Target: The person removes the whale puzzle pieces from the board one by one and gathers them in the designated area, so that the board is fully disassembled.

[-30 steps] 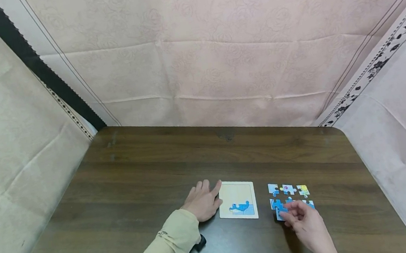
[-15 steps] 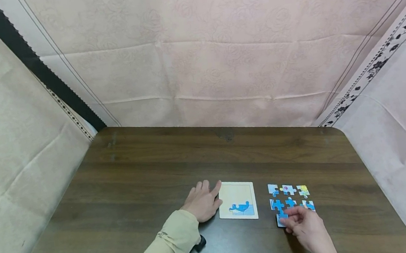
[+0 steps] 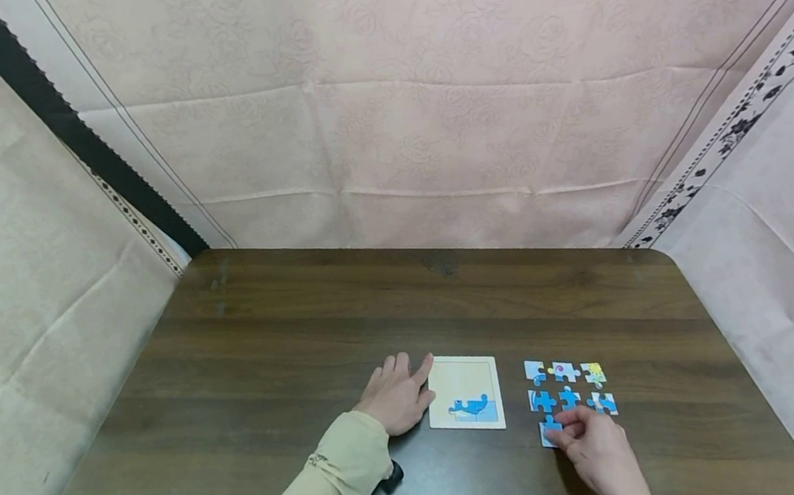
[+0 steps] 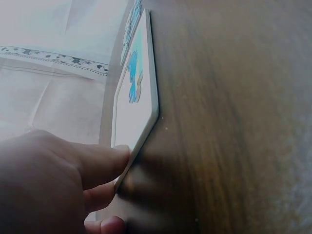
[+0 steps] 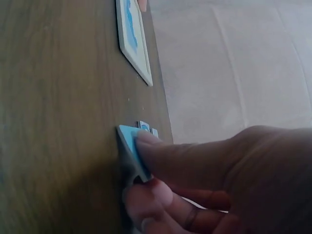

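In the head view, the wooden puzzle tray [image 3: 459, 375] lies flat with a pale base and a few blue pieces joined along its near right part. My left hand [image 3: 395, 399] rests at its left edge, fingers spread; the left wrist view shows the thumb on the tray's rim [image 4: 155, 97]. To the right, my right hand [image 3: 596, 449] pinches a blue jigsaw piece [image 3: 548, 436] between thumb and fingers, just nearer than the loose pieces. In the right wrist view that jigsaw piece [image 5: 129, 139] is tilted, one edge close to the tabletop.
Several loose jigsaw pieces [image 3: 568, 397] lie in two rows beyond the right hand. The brown wooden table [image 3: 270, 360] reaches back to a pale cloth backdrop [image 3: 426, 113], with further cloth at both sides.
My right hand has drawn the pinched jigsaw piece nearer, away from the two rows, uncovering the pieces of the second row. My left hand and the tray have stayed put.
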### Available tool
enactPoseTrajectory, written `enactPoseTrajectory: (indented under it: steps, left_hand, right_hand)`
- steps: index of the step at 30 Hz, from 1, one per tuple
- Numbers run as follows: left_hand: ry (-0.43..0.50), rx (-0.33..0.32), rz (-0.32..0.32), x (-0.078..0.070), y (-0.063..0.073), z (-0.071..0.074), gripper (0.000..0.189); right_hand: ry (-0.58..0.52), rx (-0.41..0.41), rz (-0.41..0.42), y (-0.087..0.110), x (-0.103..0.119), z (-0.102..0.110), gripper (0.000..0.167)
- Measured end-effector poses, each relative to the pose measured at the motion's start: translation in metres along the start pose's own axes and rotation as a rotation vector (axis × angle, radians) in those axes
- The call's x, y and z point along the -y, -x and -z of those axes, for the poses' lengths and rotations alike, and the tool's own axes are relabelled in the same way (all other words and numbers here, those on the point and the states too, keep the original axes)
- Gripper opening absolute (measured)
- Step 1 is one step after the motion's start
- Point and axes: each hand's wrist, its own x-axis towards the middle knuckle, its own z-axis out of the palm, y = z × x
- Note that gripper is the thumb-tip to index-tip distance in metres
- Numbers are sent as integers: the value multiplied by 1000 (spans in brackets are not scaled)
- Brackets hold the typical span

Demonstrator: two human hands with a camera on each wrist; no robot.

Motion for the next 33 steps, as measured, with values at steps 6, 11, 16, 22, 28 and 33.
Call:
enactPoseTrajectory:
  steps: [6, 11, 16, 22, 28, 33]
  left_hand:
    - [3, -2, 0, 0, 0, 0, 59]
    - [9, -6, 0, 0, 0, 0, 59]
    - [7, -4, -2, 1, 0, -2, 58]
    - [2, -9, -11, 1, 0, -1, 58]
    - [-5, -7, -11, 1, 0, 0, 58]
    - [-12, -3, -5, 0, 0, 0, 58]
  right_hand:
    - [44, -13, 26, 1, -1, 0, 23]
    - [60, -8, 8, 1, -1, 0, 25]
    - [69, -9, 4, 1, 0, 0, 26]
    - [70, -4, -7, 1, 1, 1, 26]
    - [72, 2, -7, 1, 1, 2, 25]
    - [83, -2, 18, 1, 1, 2, 25]
